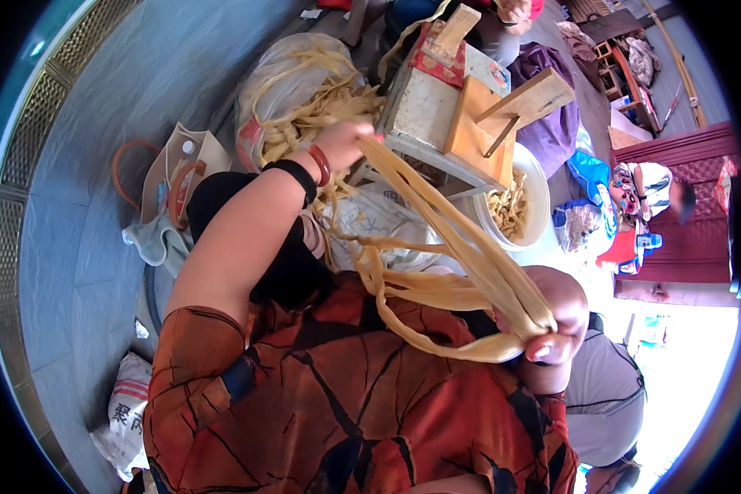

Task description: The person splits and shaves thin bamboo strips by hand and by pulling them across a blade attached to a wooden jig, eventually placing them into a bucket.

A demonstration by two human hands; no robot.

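A bundle of long, flat, pale-yellow strips (472, 241) is stretched slantwise across the front of my body. My left hand (343, 150), with a red bangle and a black band at its wrist, is closed on the upper end, beside the wooden stand. At the lower right, my right hand (558, 325) is wrapped round the other end, its thumb pressed on the strips. Several loops sag between my hands over my patterned orange-brown top. What the strips are made of I cannot tell.
Ahead is a stand with wooden blocks (480, 136). A plastic sack (281, 70) of similar strips lies left of it; a white bucket (540, 196) holding yellow pieces stands right. A handbag (214, 152) is at my left. Another person's hand (514, 11) shows beyond the stand.
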